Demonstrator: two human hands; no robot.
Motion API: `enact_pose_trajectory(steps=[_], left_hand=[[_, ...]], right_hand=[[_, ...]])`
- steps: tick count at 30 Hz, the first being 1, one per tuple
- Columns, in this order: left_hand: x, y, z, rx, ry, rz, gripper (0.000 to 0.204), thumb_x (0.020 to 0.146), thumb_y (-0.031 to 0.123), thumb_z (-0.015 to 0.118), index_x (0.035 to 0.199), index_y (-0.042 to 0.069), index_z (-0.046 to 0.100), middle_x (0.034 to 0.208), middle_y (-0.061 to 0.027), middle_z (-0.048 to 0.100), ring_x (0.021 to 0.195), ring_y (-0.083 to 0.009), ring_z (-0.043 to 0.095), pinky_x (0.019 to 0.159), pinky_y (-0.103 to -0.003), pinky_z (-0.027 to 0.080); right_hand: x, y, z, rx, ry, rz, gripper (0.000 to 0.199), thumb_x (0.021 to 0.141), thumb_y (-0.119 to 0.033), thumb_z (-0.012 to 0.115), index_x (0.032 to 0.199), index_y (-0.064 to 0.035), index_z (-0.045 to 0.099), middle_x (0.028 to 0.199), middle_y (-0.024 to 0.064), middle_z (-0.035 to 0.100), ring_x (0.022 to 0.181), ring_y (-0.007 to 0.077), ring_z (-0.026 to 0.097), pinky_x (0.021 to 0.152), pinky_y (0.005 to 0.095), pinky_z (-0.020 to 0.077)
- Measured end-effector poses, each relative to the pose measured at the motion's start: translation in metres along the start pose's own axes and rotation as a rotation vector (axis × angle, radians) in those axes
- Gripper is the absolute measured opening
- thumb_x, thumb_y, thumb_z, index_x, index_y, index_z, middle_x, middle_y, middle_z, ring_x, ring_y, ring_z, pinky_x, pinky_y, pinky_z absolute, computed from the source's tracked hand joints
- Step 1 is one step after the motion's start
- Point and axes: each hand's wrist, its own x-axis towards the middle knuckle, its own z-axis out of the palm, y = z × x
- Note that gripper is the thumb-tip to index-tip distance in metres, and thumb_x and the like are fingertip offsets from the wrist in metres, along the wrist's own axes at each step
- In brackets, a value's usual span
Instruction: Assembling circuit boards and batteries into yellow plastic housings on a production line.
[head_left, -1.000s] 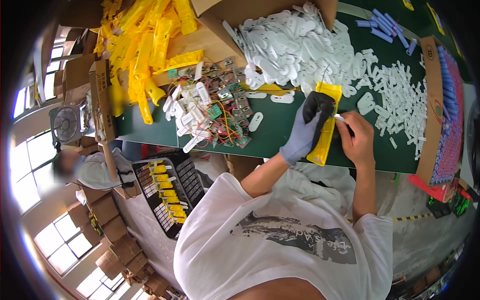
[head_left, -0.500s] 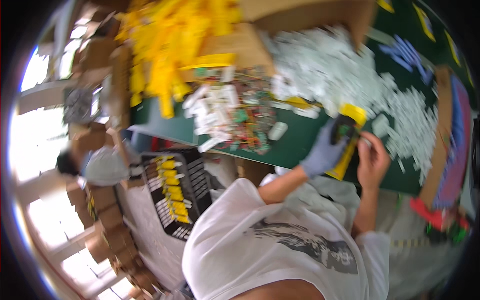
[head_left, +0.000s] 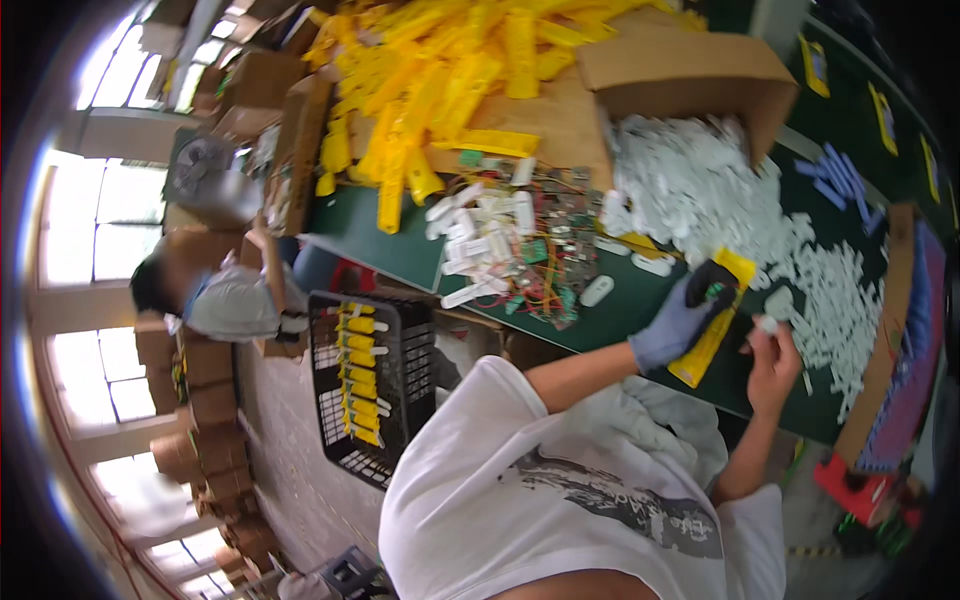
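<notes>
My left hand (head_left: 672,328), in a grey glove with black fingertips, is closed around a long flat yellow piece (head_left: 708,352) held at a slant over the table's front edge. A small green part (head_left: 714,291) shows at its fingers. Just to the right, my bare right hand (head_left: 775,372) pinches a small white piece (head_left: 768,324) between its fingertips, apart from the yellow one. Beyond both hands spreads a heap of white plastic pieces (head_left: 690,190), spilling from an open cardboard box (head_left: 690,65). Left of them lie small circuit boards with wires (head_left: 560,250) and white oblong cases (head_left: 485,240).
A large pile of yellow pieces (head_left: 440,80) covers the far left of the green table (head_left: 375,225). Blue sticks (head_left: 840,180) lie at the right, near a cardboard strip (head_left: 880,330). A black crate (head_left: 415,350) holding yellow items stands left; another person (head_left: 235,295) sits beyond.
The view has shifted, so the table sits lower and further right. My right hand has drawn a little away from the yellow piece; my left still holds it.
</notes>
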Motion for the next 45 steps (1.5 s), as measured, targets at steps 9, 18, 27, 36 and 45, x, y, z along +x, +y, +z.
enact_pose_trajectory(steps=[9,18,27,36,45], left_hand=[[0.016,0.02,0.011,-0.02,-0.013,-0.117,0.013,0.097,0.019,0.053,0.107,0.01,0.054,0.085,0.0016,0.054,0.071,-0.0039,0.048,0.062,-0.021,0.042],[0.014,0.005,0.02,0.344,-0.08,0.011,0.016,0.096,0.01,0.051,0.11,0.003,0.054,0.095,-0.0035,0.059,0.082,-0.0086,0.052,0.073,-0.023,0.043],[0.013,0.009,0.023,0.417,-0.054,0.045,0.016,0.093,0.007,0.053,0.107,0.002,0.054,0.091,-0.0091,0.062,0.078,-0.0118,0.055,0.071,-0.028,0.046],[0.012,0.014,0.025,0.622,-0.073,0.132,0.014,0.092,0.004,0.051,0.105,0.001,0.052,0.086,-0.0141,0.061,0.073,-0.0183,0.059,0.067,-0.031,0.047],[0.012,0.007,0.021,0.644,-0.073,0.192,0.016,0.09,0.001,0.052,0.106,0.0,0.052,0.086,-0.0152,0.061,0.072,-0.0197,0.06,0.067,-0.032,0.048]], right_hand=[[0.007,-0.022,0.024,0.524,-0.066,0.026,0.022,0.084,0.001,0.065,0.106,0.0017,0.062,0.081,0.0041,0.064,0.069,0.0075,0.061,0.063,0.0211,0.0495],[0.005,-0.014,0.011,0.507,-0.074,0.252,0.012,0.092,-0.012,0.06,0.091,-0.0007,0.063,0.07,0.0011,0.059,0.059,0.0048,0.053,0.054,0.0195,0.0431],[0.007,-0.018,0.018,0.313,0.101,0.235,0.014,0.093,-0.012,0.059,0.102,-0.0019,0.056,0.075,-0.0018,0.054,0.066,0.0014,0.046,0.058,0.0174,0.0378],[0.008,-0.033,0.02,-0.063,0.122,0.13,0.032,0.088,-0.006,0.063,0.12,0.0017,0.059,0.088,0.0061,0.059,0.076,0.0099,0.058,0.069,0.0235,0.0493],[0.001,-0.035,0.034,-0.012,0.185,0.063,0.038,0.086,-0.002,0.064,0.124,0.0008,0.057,0.108,0.0139,0.063,0.089,0.0161,0.065,0.076,0.026,0.0525]])
